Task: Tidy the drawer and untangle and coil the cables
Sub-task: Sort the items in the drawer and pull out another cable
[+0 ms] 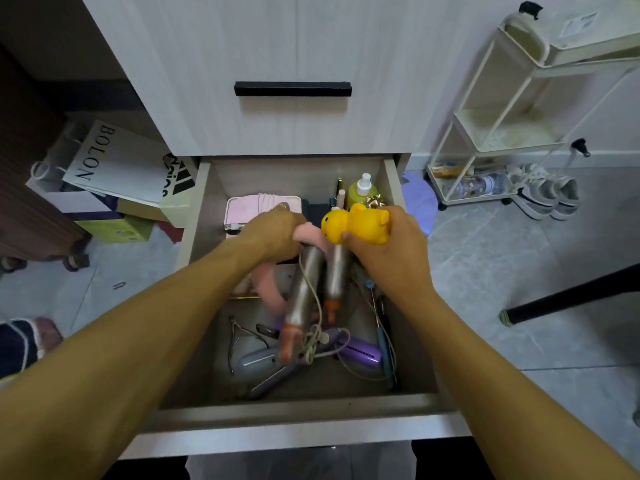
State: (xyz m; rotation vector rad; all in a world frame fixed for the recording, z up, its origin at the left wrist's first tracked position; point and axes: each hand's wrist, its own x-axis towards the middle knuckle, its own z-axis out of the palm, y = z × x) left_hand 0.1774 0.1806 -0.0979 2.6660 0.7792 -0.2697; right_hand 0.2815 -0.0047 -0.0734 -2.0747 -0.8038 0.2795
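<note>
over the open drawer (194, 216), the left hand (277, 233) grips a pink plush strip (266, 289), the right hand (388, 251) clasps a yellow duck toy (356, 221), and a tangled beige cable (313, 341) lies across 2 metal cylinders (304, 292) below.

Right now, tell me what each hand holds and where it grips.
The right hand holds the yellow duck toy around its body. The left hand grips the pink soft item at its upper end.

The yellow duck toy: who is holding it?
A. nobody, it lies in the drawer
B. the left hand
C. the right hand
C: the right hand is wrapped around the yellow duck toy above the open drawer, while the left hand grips something pink instead.
</note>
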